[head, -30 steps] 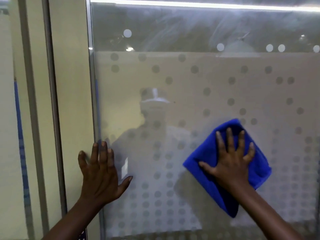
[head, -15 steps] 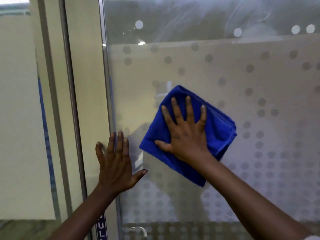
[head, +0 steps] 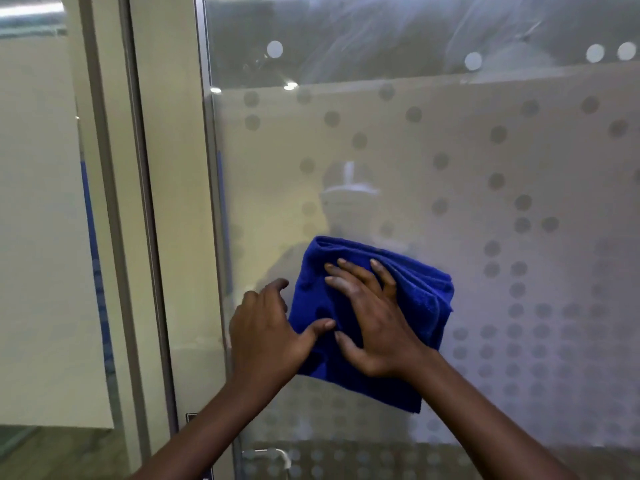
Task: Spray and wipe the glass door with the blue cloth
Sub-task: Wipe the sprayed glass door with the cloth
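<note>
The glass door (head: 485, 168) fills the view, with a frosted film and rows of grey dots. A folded blue cloth (head: 422, 299) lies flat against the glass near the door's left edge. My right hand (head: 372, 320) presses on the cloth's middle, fingers spread and pointing up and left. My left hand (head: 266, 330) is at the cloth's left edge, its thumb lying on the fabric and its fingers curled around the edge. No spray bottle is in view.
A metal door frame (head: 211, 174) runs vertically just left of the hands, with a beige post (head: 166, 202) and another glass panel (head: 38, 220) beyond it. A metal door handle (head: 266, 457) sits low, below my left wrist. Streaks show on the clear upper glass.
My right hand has swept the cloth from the right to the door's left side and then lower. My left hand left the frame edge and came onto the cloth's left edge.
</note>
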Motion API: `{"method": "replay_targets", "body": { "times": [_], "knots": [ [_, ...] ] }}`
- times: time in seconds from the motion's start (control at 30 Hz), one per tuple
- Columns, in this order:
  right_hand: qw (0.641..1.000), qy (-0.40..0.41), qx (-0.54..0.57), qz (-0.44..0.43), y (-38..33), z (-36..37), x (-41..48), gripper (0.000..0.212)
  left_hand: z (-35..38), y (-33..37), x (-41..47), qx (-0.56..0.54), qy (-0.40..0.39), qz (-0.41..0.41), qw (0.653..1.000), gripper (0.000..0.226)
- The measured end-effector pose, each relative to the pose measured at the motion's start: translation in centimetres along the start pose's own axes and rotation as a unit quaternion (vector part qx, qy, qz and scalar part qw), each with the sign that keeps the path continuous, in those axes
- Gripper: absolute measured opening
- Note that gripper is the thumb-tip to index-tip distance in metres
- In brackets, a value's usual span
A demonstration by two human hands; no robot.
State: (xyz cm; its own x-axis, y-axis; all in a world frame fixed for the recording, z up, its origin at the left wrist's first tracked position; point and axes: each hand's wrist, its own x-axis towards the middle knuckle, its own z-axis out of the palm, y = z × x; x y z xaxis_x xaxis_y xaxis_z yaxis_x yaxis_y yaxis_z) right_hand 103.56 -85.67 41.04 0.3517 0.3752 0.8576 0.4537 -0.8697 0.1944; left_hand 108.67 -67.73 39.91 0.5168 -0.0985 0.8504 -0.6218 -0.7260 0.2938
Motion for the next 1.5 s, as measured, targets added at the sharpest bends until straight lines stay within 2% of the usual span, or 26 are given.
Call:
{"method": "replay_targets", "body": {
  "times": [0.1,0.2,0.27,0.37,0.53,0.73,0.83,0.93,1.0,1.07,1.1,1.17,1.23,1.3,1.33,1.43,1.5],
  "knots": [
    [0.996,0.029,0.08,0.006,0.2,-0.5,-0.2,0.065,0.4,2.1,0.0,-0.044,-0.029,-0.085,0.995,0.087],
    [0.992,0.05,0.116,0.001,0.3,-0.7,-0.2,0.059,0.4,3.4,0.1,-0.083,-0.043,-0.13,0.987,0.058],
    [0.989,0.057,0.135,0.0,0.3,-0.8,-0.3,0.057,0.4,3.8,0.1,-0.097,-0.059,-0.132,0.985,0.047],
    [0.987,0.061,0.147,-0.003,0.1,-0.8,-0.3,0.053,0.2,3.9,0.1,-0.113,-0.087,-0.145,0.979,0.054],
    [0.984,0.052,0.17,-0.001,-0.1,-0.6,-0.8,0.05,-1.3,3.4,-0.8,-0.231,-0.136,-0.174,0.948,0.043],
    [0.972,0.042,0.232,-0.018,-1.7,1.9,-1.7,0.044,-4.7,2.3,-3.4,-0.324,-0.184,-0.233,0.898,0.012],
    [0.95,0.047,0.309,0.001,-3.4,3.9,-1.7,0.041,-7.1,1.4,-5.0,-0.363,-0.2,-0.258,0.873,0.016],
    [0.925,0.038,0.375,0.04,-6.5,6.4,-1.4,0.044,-9.6,0.4,-6.3,-0.381,-0.178,-0.301,0.856,0.018],
    [0.915,0.022,0.397,0.07,-9.1,8.3,-1.5,0.048,-11.7,-0.6,-6.9,-0.372,-0.149,-0.332,0.854,0.019],
    [0.889,-0.026,0.436,0.135,-11.9,10.2,-1.8,0.062,-13.9,-1.8,-7.4,-0.345,-0.123,-0.353,0.861,0.019],
    [0.864,-0.064,0.464,0.183,-13.5,10.9,-2.0,0.074,-15.0,-2.4,-7.7,-0.333,-0.109,-0.359,0.865,0.019],
    [0.781,-0.155,0.532,0.287,-16.9,12.1,-2.4,0.092,-17.3,-3.9,-8.3,-0.319,-0.075,-0.372,0.869,0.018],
    [0.664,-0.248,0.61,0.354,-20.4,13.2,-2.8,0.104,-19.6,-5.5,-9.1,-0.323,-0.04,-0.391,0.861,0.018],
    [0.54,-0.343,0.676,0.365,-24.1,14.1,-3.1,0.12,-22.0,-7.3,-10.0,-0.338,-0.008,-0.411,0.847,0.017],
    [0.477,-0.365,0.713,0.361,-26.1,14.4,-3.3,0.122,-23.2,-8.2,-10.5,-0.347,0.007,-0.422,0.838,0.017],
    [0.284,-0.335,0.822,0.363,-32.0,15.0,-3.0,0.115,-26.8,-10.7,-12.1,-0.385,0.057,-0.448,0.805,0.029],
    [0.191,-0.286,0.872,0.349,-35.5,14.9,-2.0,0.103,-29.4,-12.3,-13.0,-0.398,0.089,-0.454,0.792,0.031]
  ]
}}
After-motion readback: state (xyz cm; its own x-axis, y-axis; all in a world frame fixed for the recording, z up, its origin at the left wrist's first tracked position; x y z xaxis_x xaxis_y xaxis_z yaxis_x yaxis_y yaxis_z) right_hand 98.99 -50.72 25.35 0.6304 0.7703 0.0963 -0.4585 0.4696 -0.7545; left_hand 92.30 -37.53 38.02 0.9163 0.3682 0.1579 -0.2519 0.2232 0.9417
